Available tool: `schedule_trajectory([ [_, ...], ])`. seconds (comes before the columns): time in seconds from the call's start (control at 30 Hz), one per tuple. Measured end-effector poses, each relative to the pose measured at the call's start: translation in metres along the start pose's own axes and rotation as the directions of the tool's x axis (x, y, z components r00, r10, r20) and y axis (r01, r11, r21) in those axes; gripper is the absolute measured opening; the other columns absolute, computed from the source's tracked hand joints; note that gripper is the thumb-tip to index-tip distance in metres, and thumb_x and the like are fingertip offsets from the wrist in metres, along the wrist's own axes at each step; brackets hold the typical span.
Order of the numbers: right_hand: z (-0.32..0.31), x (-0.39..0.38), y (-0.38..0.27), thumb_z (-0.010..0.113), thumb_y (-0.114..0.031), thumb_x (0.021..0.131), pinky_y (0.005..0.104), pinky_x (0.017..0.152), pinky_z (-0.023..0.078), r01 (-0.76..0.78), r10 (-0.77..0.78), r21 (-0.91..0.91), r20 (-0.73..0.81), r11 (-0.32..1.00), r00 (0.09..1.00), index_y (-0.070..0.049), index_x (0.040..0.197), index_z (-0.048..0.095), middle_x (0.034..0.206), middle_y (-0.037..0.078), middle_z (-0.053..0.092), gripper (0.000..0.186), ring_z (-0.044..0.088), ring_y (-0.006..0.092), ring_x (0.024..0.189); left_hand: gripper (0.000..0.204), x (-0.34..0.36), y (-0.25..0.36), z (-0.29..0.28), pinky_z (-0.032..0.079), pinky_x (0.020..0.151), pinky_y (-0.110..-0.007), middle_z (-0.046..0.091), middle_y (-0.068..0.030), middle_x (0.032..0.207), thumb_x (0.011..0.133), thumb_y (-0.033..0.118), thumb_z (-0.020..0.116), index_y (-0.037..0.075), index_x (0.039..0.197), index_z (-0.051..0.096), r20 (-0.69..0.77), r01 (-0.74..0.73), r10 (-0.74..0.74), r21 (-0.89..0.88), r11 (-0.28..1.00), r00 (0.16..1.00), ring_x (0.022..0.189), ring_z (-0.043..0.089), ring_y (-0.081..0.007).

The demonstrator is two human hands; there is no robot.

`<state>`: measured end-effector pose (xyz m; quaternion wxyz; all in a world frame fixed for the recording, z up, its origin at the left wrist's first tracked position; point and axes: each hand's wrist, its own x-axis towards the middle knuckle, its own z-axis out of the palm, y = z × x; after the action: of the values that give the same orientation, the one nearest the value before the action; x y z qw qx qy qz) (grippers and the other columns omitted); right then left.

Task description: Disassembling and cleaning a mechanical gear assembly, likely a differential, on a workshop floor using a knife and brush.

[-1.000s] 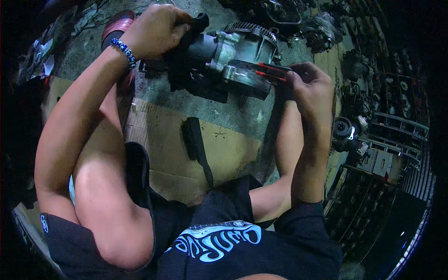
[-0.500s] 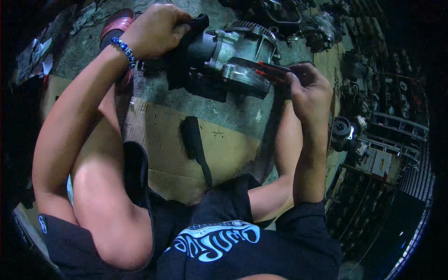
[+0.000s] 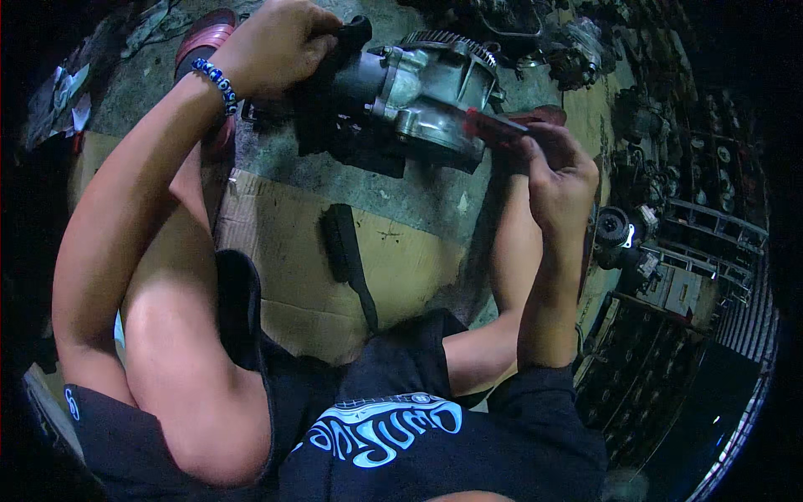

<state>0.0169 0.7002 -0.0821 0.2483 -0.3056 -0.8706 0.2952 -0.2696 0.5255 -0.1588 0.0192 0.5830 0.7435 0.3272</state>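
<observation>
My left hand (image 3: 280,46), with a blue beaded bracelet at the wrist, is closed at the dark end of a grey metal gear housing (image 3: 422,88). Its fingertips pinch beside a black knob-like piece (image 3: 358,32); what they grip is too dark to make out. A toothed ring (image 3: 447,40) runs along the housing's far side. My right hand (image 3: 562,171) is closed round a black-and-red hand tool (image 3: 500,130), blurred by motion. The tool's far end lies against or just over the housing's right side. A black long-handled brush (image 3: 345,251) rests on cardboard between my legs.
The cardboard sheet (image 3: 293,251) covers the concrete floor (image 3: 276,151) in front of me. Other greasy machine parts (image 3: 577,54) stand at the far right. A round pulley part (image 3: 615,226) and metal frames (image 3: 715,219) lie along the right.
My right hand has shifted slightly, and the tool's red part now shows as a blur beside the housing. My left hand has moved a little up and left.
</observation>
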Motion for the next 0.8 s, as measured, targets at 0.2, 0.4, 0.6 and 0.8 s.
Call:
schedule_trajectory([
  [0.2,-0.003,-0.003,0.006,0.065,0.000,0.083,0.0243,0.075,0.051,-0.006,0.007,-0.042,0.025,0.999,1.000,0.002,0.096,0.066,0.086,0.009,0.071,0.013,0.067,0.0113,0.080,0.025,0.000,-0.001,0.002,0.051,0.082,-0.039,0.066,-0.0207,0.094,0.084,0.014,0.062,-0.001,0.104,0.066,-0.030,-0.010,0.010,-0.004,1.000,1.000,0.090,0.064,-0.0345],
  [0.4,-0.003,0.001,0.011,0.066,0.000,0.082,0.0245,0.076,0.051,0.007,-0.007,-0.003,0.014,1.000,1.000,0.002,0.096,0.066,0.087,0.009,0.071,0.014,0.067,0.0119,0.081,0.026,0.000,-0.004,0.004,0.051,0.082,-0.039,0.066,-0.0203,0.094,0.084,0.014,0.062,-0.001,0.105,0.065,-0.006,0.019,-0.019,-0.037,0.999,1.000,0.090,0.064,-0.0341],
  [0.6,-0.003,0.003,0.010,0.067,0.000,0.082,0.0243,0.075,0.051,0.022,-0.022,-0.004,0.040,1.000,0.999,0.002,0.096,0.067,0.087,0.009,0.071,0.015,0.067,0.0119,0.080,0.026,-0.003,-0.003,0.003,0.051,0.081,-0.039,0.066,-0.0206,0.094,0.085,0.014,0.062,-0.002,0.105,0.065,-0.009,0.021,-0.022,-0.030,0.999,1.000,0.088,0.064,-0.0343],
  [0.8,-0.004,0.001,0.011,0.068,-0.001,0.081,0.0244,0.073,0.051,0.031,-0.030,-0.009,0.043,0.999,0.999,0.002,0.096,0.068,0.086,0.009,0.071,0.015,0.066,0.0109,0.078,0.025,-0.001,-0.005,0.006,0.051,0.080,-0.038,0.065,-0.0216,0.093,0.085,0.013,0.062,-0.001,0.106,0.065,-0.007,0.012,-0.012,-0.032,0.999,1.000,0.088,0.065,-0.0341],
])
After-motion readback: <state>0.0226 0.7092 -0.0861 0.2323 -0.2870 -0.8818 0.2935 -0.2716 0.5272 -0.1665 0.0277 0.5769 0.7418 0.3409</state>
